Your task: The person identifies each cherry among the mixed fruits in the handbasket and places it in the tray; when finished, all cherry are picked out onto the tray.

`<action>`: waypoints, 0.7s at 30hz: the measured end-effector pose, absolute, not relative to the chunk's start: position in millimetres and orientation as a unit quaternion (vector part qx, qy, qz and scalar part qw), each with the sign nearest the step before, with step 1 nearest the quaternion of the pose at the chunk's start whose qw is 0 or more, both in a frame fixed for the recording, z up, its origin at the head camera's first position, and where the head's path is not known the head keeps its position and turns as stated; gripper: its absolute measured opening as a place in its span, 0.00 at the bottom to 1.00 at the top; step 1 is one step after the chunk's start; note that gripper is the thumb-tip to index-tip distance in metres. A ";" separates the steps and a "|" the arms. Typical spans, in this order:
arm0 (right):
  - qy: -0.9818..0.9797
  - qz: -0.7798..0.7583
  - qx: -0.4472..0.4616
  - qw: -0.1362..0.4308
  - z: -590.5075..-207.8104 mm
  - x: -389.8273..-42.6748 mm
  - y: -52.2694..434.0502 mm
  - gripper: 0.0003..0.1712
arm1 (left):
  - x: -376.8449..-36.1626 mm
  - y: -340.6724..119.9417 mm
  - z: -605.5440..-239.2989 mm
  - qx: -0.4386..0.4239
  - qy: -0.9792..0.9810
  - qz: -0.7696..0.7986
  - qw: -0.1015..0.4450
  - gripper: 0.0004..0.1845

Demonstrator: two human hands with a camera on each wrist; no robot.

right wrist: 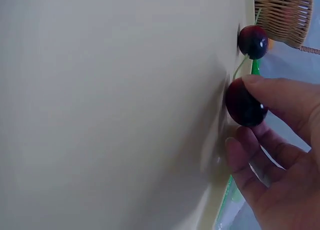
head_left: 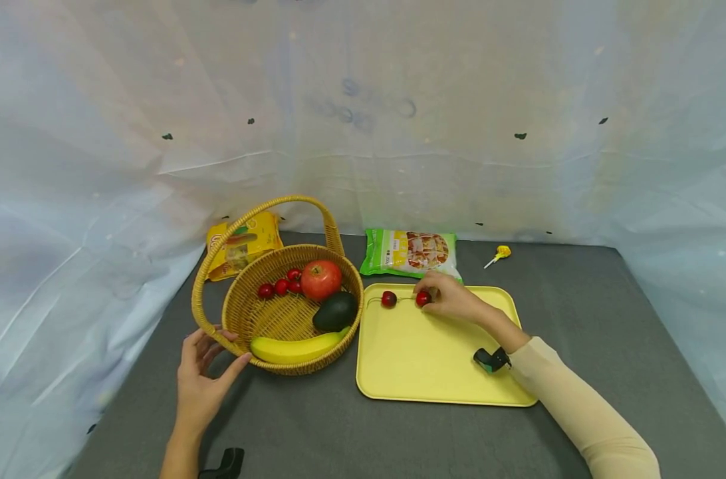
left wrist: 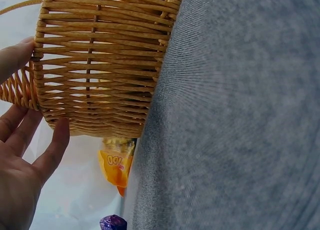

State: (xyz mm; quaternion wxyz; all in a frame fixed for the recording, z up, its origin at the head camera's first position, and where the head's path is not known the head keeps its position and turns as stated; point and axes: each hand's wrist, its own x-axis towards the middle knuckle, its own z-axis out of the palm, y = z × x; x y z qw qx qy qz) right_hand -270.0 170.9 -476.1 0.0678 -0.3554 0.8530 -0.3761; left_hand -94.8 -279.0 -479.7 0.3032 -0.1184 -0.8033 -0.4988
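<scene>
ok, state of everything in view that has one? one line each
Yellow woven wicker basket: loaded, handle up
Long yellow banana: unpeeled
Large red round fruit: looks whole
Dark green oval avocado: looks whole
Left hand: holds basket at rim
Right hand: fingers pinch dark red round cherry
Yellow rectangular tray: lying flat
Second cherry: loose on tray
Green-and-white plastic bag: looks sealed
Yellow plastic bag: partly hidden, seal unclear
Yellow-wrapped white-stick lollipop: wrapped, lying down

The head camera looks forward and down across the table (head_left: 584, 306). The 2 wrist cameras, close and tipped sideways, face the basket (left wrist: 120, 55) (left) and tray (right wrist: 110, 90) (right); all 3 share the basket.
</scene>
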 end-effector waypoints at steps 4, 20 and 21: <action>0.853 -0.381 -0.351 0.062 -468.8 -270.9 170.1 0.16 | -93.8 -276.9 -476.3 -0.123 -0.802 -0.497 0.307 0.44; 0.747 -0.472 -0.453 0.121 -393.3 -293.1 31.3 0.23 | -85.4 -264.2 -453.3 -0.133 -0.804 -0.490 0.309 0.41; 0.739 -0.476 -0.457 0.135 -390.2 -294.4 18.1 0.24 | -85.3 -264.1 -453.4 -0.131 -0.805 -0.489 0.307 0.41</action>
